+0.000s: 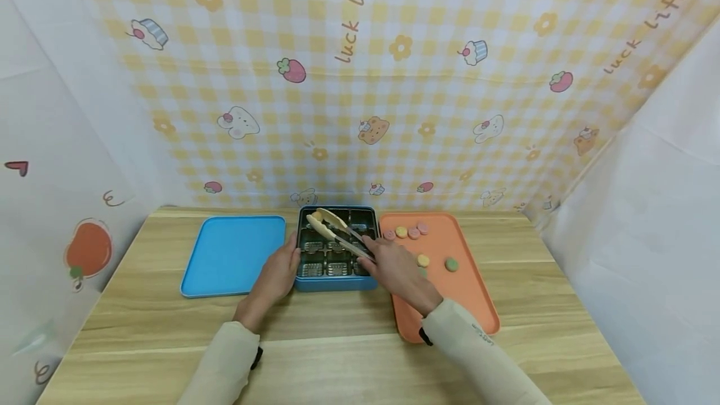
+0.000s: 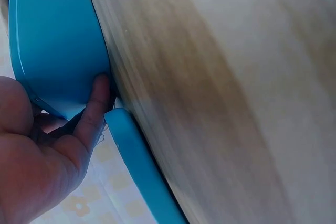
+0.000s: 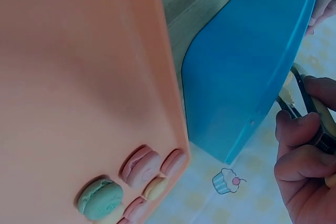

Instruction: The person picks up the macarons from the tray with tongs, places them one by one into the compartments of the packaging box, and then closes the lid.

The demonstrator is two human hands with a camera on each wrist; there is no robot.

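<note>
A blue tin [image 1: 337, 284] with a dark divided insert [image 1: 312, 269] stands in the middle of the table. My left hand [image 1: 279, 270] holds its front left corner; in the left wrist view the thumb [image 2: 98, 95] presses the tin's front wall. My right hand [image 1: 394, 265] grips metal tongs [image 1: 351, 247] with tan tips, slanting over the insert's compartments. The tips are spread apart, with nothing visible between them. In the right wrist view, fingers and thumb close round the tongs' arms, and the tin [image 3: 241, 61] partly hides the tips.
An orange tray [image 1: 467, 305] right of the tin carries several macarons, among them a green one [image 1: 452, 264], a yellow one [image 1: 423, 260] and a pink one [image 1: 422, 228]. On the left lies a blue lid [image 1: 236, 255]. A checked cloth [image 1: 337, 111] hangs behind the table.
</note>
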